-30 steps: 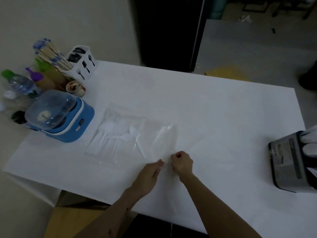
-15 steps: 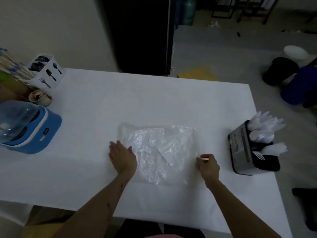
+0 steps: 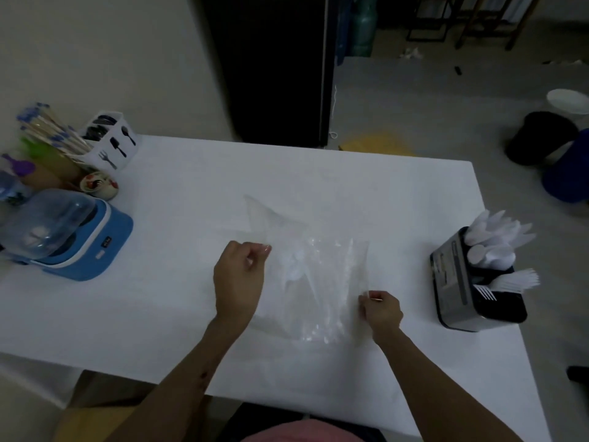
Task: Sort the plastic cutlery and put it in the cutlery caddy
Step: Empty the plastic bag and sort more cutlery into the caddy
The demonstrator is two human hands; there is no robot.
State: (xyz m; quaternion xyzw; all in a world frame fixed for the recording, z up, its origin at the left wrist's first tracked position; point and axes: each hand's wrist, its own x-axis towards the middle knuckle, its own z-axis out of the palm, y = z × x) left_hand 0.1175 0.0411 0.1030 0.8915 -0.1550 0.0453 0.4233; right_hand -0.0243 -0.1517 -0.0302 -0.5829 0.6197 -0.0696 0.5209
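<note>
A clear, crumpled plastic bag lies in the middle of the white table. My left hand pinches the bag's left edge, and the far left corner of the bag stands up off the table. My right hand pinches the bag's right edge close to the tabletop. Whether any cutlery lies inside the bag I cannot tell. At the table's right edge stands a grey and black cutlery caddy holding white plastic spoons and white forks.
At the back left stand a white caddy with black cutlery icons, a bundle of blue-tipped sticks, a small patterned cup, bottles and a blue appliance with a clear lid. Dark bins stand on the floor at the right.
My left hand, flat on the bag's left edge half a second ago, now pinches that edge and the bag's left side has risen. My right hand keeps its pinch.
</note>
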